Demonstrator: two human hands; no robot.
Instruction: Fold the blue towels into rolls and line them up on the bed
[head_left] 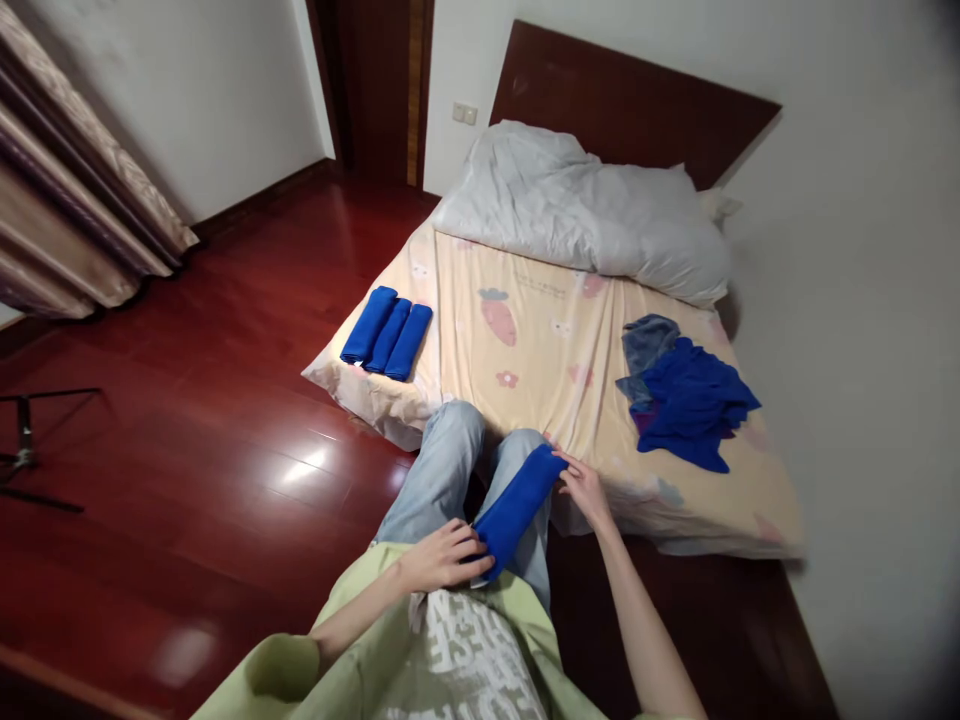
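A long folded blue towel (pixel 517 510) lies slantwise over my thigh, in front of the bed. At its near end, my left hand (pixel 448 556) has its fingers bent over the cloth. My right hand (pixel 583 487) pinches the far end at the corner by my knee. Three rolled blue towels (pixel 386 333) lie side by side on the bed's left front corner. A loose heap of blue cloth (pixel 694 400) rests on the right side of the bed, with a grey-blue cloth (pixel 649 345) and a bit of purple showing under it.
The bed (pixel 472 355) has a yellow patterned sheet, with a bunched pale quilt (pixel 592 210) towards the headboard (pixel 622 95). A black stand's legs (pixel 26 450) are on the wooden floor at far left, below a curtain (pixel 75 190).
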